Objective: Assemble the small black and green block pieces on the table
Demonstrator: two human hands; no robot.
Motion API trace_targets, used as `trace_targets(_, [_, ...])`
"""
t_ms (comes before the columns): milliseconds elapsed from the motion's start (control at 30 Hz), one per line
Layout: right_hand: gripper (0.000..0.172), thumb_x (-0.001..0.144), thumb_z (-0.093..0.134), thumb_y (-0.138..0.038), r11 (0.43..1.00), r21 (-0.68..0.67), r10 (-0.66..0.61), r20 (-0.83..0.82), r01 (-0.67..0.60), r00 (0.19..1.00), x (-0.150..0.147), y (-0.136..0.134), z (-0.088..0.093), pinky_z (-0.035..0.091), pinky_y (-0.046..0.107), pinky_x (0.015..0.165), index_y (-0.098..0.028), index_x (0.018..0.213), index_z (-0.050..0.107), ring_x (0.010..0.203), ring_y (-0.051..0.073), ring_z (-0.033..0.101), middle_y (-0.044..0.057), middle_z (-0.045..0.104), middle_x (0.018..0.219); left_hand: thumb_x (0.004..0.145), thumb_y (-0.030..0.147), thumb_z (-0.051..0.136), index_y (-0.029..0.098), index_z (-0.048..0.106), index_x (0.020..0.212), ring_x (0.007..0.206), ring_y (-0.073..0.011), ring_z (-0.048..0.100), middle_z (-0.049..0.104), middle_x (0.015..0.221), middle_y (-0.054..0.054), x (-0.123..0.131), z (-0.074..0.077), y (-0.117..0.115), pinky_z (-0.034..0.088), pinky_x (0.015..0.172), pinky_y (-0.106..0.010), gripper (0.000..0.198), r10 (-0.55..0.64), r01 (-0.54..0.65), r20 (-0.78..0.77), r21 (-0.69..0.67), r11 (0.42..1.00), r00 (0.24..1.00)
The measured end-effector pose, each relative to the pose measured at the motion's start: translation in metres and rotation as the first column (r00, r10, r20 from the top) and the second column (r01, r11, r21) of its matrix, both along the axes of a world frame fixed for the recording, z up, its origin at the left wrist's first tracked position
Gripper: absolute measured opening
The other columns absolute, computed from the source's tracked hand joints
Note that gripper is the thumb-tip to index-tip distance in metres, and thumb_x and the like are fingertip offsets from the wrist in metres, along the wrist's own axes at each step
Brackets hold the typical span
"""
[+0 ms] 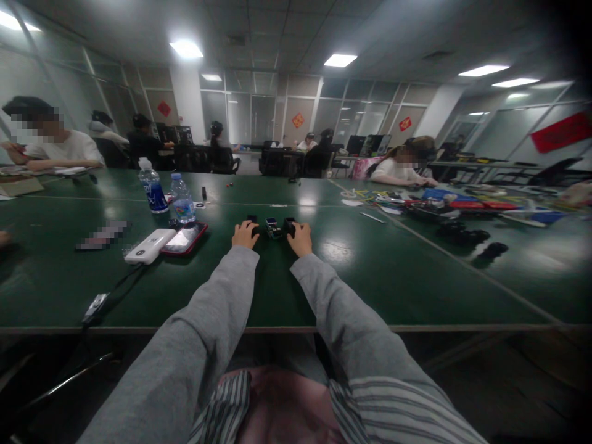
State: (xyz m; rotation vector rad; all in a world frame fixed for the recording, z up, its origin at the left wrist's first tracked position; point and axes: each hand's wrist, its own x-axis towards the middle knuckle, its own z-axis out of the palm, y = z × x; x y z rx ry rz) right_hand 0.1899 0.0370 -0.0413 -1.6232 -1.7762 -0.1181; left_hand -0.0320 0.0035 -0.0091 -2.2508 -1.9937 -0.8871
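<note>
Hands apart on the tabletop (370, 271): my left hand (245, 235) touches one black block (252, 220), my right hand (300, 240) the other black block (289, 226); whether they grip, I cannot tell. The water bottle (153, 192) label blurs beyond reading.

Small parts in a row on the desk (370, 271)
Left hand (245, 234) at the left block (252, 221), right hand (300, 239) at the right block (289, 226), a small device (272, 228) between; phone (184, 239) and power bank (150, 245) lie left, bottles (152, 188) behind them.

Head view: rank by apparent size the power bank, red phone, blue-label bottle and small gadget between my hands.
1. White power bank and red phone, about alike.
2. Blue-label bottle, close behind; farther away, so unsure.
3. Small gadget, clearly smallest.
</note>
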Motion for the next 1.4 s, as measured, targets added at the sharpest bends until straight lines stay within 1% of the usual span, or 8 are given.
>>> trace_targets(233, [0.049, 0.078, 0.056, -0.023, 0.998, 0.046, 0.037, -0.045, -0.035, 0.998, 0.002, 0.003, -0.003, 0.041, 0.037, 0.094, -0.016, 0.126, 0.050, 0.110, 0.024, 0.043, 0.013, 0.042, 0.115, 0.085, 0.031, 0.056, 0.032, 0.055, 0.122, 0.116, -0.0249, 0.041, 0.043, 0.136, -0.001, 0.000, 0.001, 0.000, 0.043, 0.095, -0.040, 0.037, 0.004, -0.004, 0.003, -0.005, 1.000, 1.000])
trace_targets(400, [0.047, 0.079, 0.055, -0.028, 0.998, 0.059, 0.028, -0.170, -0.018, 0.985, 0.001, 0.007, -0.003, 0.041, 0.037, 0.093, -0.014, 0.123, 0.051, 0.108, 0.024, 0.046, 0.014, 0.047, 0.114, 0.085, 0.031, 0.056, 0.033, 0.054, 0.122, 0.116, -0.0253, 0.041, 0.042, 0.136, -0.001, 0.000, 0.000, -0.002, 0.044, 0.094, -0.040, 0.037, 0.003, -0.003, 0.002, -0.008, 1.000, 1.000])
trace_targets(600, [0.044, 0.083, 0.048, -0.037, 0.999, -0.010, -0.047, -0.303, 0.046, 0.952, 0.003, 0.009, 0.002, 0.037, 0.037, 0.095, -0.010, 0.118, 0.054, 0.105, 0.025, 0.050, 0.015, 0.058, 0.110, 0.085, 0.031, 0.055, 0.033, 0.054, 0.122, 0.115, -0.0253, 0.042, 0.042, 0.136, 0.000, 0.000, 0.000, -0.001, 0.045, 0.093, -0.040, 0.037, 0.011, -0.011, -0.009, -0.003, 1.000, 1.000])
trace_targets(833, [0.044, 0.090, 0.036, -0.039, 0.986, -0.121, -0.141, -0.254, 0.113, 0.957, 0.007, 0.008, 0.003, 0.033, 0.039, 0.095, -0.008, 0.114, 0.056, 0.108, 0.027, 0.050, 0.018, 0.062, 0.109, 0.085, 0.031, 0.056, 0.033, 0.055, 0.122, 0.115, -0.0252, 0.042, 0.043, 0.136, -0.001, 0.001, 0.003, -0.004, 0.045, 0.092, -0.041, 0.037, 0.014, -0.014, -0.001, -0.014, 1.000, 1.000])
trace_targets(1067, [0.058, 0.083, 0.047, -0.052, 0.991, -0.013, -0.135, -0.188, 0.135, 0.973, 0.003, 0.008, 0.002, 0.030, 0.040, 0.096, -0.006, 0.119, 0.050, 0.110, 0.027, 0.048, 0.020, 0.057, 0.116, 0.085, 0.031, 0.056, 0.032, 0.054, 0.122, 0.117, -0.0255, 0.040, 0.042, 0.136, -0.002, 0.002, 0.005, -0.006, 0.045, 0.093, -0.041, 0.037, 0.008, -0.007, 0.012, -0.025, 1.000, 1.000])
trace_targets(1167, [0.055, 0.079, 0.054, -0.050, 0.994, 0.016, -0.102, -0.163, 0.106, 0.981, 0.004, 0.006, 0.003, 0.032, 0.039, 0.094, -0.009, 0.117, 0.053, 0.108, 0.027, 0.047, 0.017, 0.059, 0.113, 0.085, 0.031, 0.056, 0.032, 0.054, 0.122, 0.118, -0.0257, 0.040, 0.041, 0.137, -0.002, 0.002, 0.005, -0.006, 0.044, 0.094, -0.042, 0.037, 0.005, -0.005, 0.008, -0.033, 0.999, 1.000])
trace_targets(1267, [0.047, 0.084, 0.047, -0.048, 0.995, -0.028, -0.097, -0.252, 0.093, 0.963, 0.007, 0.005, 0.006, 0.034, 0.037, 0.092, -0.012, 0.111, 0.058, 0.104, 0.025, 0.049, 0.014, 0.062, 0.109, 0.085, 0.031, 0.056, 0.033, 0.054, 0.122, 0.117, -0.0259, 0.040, 0.042, 0.137, -0.002, 0.001, 0.005, -0.005, 0.044, 0.094, -0.042, 0.037, 0.005, -0.005, 0.006, -0.035, 0.999, 1.000])
trace_targets(1400, [0.046, 0.089, 0.037, -0.048, 0.988, -0.107, -0.143, -0.376, 0.110, 0.916, 0.010, 0.003, 0.009, 0.037, 0.037, 0.089, -0.014, 0.107, 0.062, 0.102, 0.025, 0.051, 0.014, 0.064, 0.106, 0.085, 0.030, 0.056, 0.032, 0.054, 0.122, 0.117, -0.0257, 0.040, 0.042, 0.136, -0.001, 0.001, 0.004, -0.004, 0.044, 0.094, -0.041, 0.037, 0.003, -0.002, 0.006, -0.024, 1.000, 1.000])
